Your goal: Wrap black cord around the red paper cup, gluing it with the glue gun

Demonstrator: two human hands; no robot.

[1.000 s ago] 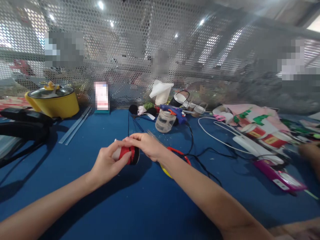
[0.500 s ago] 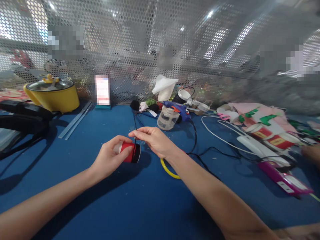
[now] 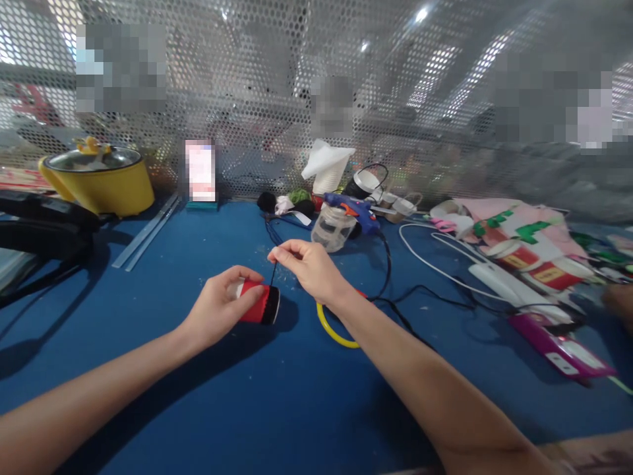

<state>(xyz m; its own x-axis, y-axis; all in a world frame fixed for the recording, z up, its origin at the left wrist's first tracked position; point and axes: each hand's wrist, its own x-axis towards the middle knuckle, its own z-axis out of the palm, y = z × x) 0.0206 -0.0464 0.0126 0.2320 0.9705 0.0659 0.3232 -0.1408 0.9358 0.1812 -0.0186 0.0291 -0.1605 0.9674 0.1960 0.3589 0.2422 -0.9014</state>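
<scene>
A small paper cup (image 3: 256, 304), wrapped in red with a black band at one end, lies on its side in my left hand (image 3: 217, 305). The fingers and thumb close around its white and red part. My right hand (image 3: 310, 266) pinches a black yarn (image 3: 273, 274) just above and to the right of the cup. That yarn runs taut from the black band up to my fingertips. Beyond my hands, more yarn trails toward a black yarn ball (image 3: 267, 202) at the back of the table.
A blue glue gun (image 3: 360, 214) rests on a clear plastic jar (image 3: 332, 229). A yellow ring (image 3: 333, 330) lies under my right forearm. A yellow pot (image 3: 106, 185) and phone (image 3: 200, 171) stand back left. Cables, a power strip (image 3: 509, 293) and a purple box (image 3: 556, 346) lie right.
My right hand has drawn the black yarn slightly up and right, away from the cup. The left hand still holds the cup in nearly the same place. The view has shifted a little.
</scene>
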